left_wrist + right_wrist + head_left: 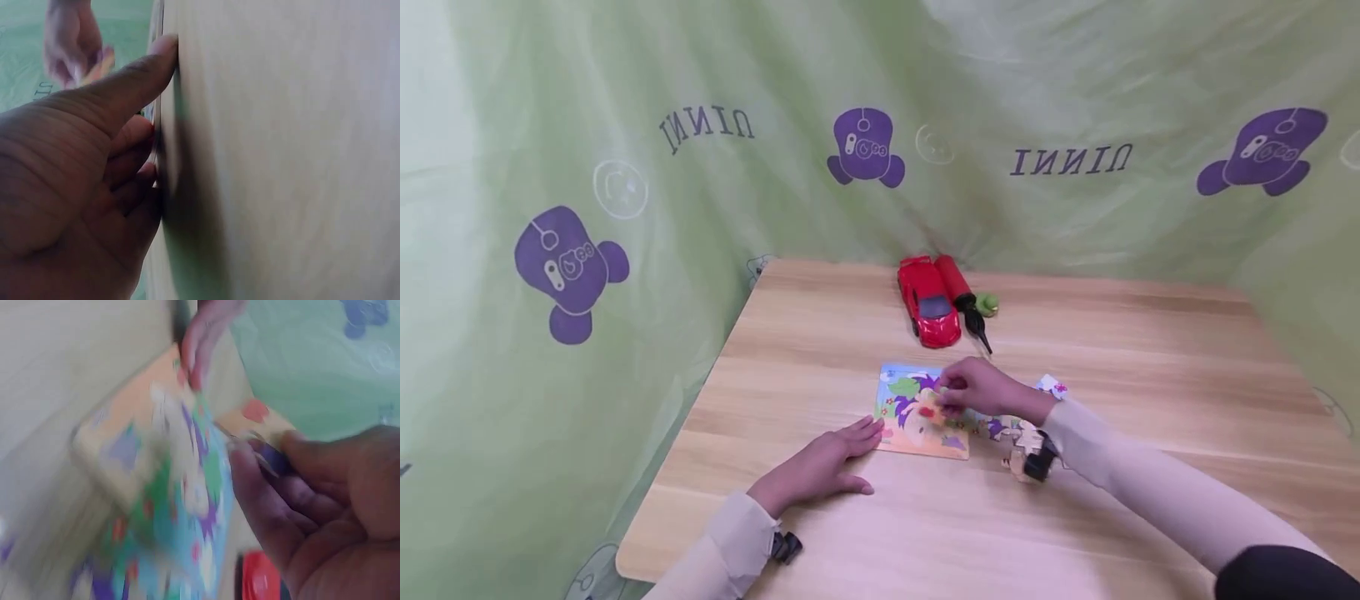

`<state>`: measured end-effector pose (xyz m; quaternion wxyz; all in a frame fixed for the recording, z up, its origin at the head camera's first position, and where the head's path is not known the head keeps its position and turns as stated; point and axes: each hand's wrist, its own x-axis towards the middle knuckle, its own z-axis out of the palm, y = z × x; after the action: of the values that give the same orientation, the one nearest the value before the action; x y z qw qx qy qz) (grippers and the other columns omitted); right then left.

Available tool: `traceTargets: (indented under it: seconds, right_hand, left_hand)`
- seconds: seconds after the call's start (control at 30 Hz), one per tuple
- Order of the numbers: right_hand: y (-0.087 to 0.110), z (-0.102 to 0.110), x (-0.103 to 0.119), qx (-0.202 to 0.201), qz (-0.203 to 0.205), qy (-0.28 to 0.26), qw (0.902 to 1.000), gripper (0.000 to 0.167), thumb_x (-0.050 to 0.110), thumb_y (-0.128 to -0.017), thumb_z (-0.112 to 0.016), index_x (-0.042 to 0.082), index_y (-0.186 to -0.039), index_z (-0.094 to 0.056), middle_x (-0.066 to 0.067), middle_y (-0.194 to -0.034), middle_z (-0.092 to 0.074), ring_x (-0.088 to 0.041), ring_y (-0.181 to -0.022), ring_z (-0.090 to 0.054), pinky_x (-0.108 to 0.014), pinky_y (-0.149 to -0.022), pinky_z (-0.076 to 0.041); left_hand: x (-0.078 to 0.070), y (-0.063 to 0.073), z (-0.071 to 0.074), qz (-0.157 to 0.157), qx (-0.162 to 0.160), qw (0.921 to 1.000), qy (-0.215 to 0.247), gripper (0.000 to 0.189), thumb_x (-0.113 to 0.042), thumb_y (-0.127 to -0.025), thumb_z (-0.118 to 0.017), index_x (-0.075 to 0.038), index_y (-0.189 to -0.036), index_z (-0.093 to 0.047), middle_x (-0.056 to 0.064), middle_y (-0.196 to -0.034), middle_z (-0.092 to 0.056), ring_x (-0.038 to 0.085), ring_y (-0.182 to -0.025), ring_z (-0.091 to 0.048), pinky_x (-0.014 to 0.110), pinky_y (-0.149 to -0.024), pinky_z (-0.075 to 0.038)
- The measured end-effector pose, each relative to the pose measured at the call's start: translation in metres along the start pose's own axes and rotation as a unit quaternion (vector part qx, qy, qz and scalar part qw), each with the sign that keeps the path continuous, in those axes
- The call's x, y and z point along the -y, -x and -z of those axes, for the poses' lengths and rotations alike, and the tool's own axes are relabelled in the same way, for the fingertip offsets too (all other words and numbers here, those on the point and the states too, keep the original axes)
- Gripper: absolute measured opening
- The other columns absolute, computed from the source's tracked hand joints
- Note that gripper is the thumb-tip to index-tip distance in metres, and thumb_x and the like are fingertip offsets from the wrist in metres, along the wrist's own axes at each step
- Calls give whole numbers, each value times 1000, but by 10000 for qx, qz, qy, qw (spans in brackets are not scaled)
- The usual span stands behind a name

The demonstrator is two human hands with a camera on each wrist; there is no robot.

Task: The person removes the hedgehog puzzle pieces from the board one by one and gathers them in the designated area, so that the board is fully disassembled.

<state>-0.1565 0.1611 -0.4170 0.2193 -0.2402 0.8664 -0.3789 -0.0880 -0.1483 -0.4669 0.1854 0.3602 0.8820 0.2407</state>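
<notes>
A colourful puzzle board lies flat on the wooden table. My left hand rests palm down on the table, its straight fingers touching the board's left edge; the left wrist view shows that hand pressed against the board edge. My right hand hovers over the board's upper right part and pinches a small puzzle piece. In the blurred right wrist view the right hand holds the piece just above the board.
A red toy car, a red and black hand pump and a small green ball sit at the table's far edge. Loose puzzle pieces lie right of the board. A green printed cloth hangs around the table.
</notes>
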Motion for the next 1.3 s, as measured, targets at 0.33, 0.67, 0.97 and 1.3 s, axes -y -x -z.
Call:
traceTargets:
  seconds: [0.33,0.67,0.97,1.3]
  right_hand:
    - [28,-4,-21,598,-145,314,9976,7,6,-86,-76,9,-91,-73,4,-71,-64,-6,-64,-58,-21,-60,-54]
    - [26,-9,-26,180,-115,962,9951,10,6,-82,-79,13,-81,-73,6,-68,-60,-6,-63,-51,-19,-58,-44]
    - [29,-20,-32,-255,190,2061,9780,16,24,-82,-83,24,-78,-67,9,-71,-53,-6,-67,-46,-20,-62,-39]
    - [39,-5,-30,-671,282,1667,9833,17,23,-88,-78,23,-78,-64,12,-72,-57,-2,-64,-48,-18,-59,-44]
  left_hand:
    - [25,23,12,96,-104,9999,78,80,-39,-84,-78,-7,-149,-45,1,-162,-36,26,-153,-31,49,-120,-33]
    - [19,21,13,142,-112,9998,126,80,-39,-84,-78,-7,-150,-44,2,-163,-35,27,-153,-29,48,-122,-31]
    - [14,21,11,207,-168,9996,-22,80,-38,-84,-78,-5,-149,-44,4,-162,-36,27,-153,-31,47,-122,-32]
    - [4,17,2,293,-546,9979,-202,75,-40,-86,-76,0,-143,-51,10,-159,-41,32,-149,-37,48,-119,-35]
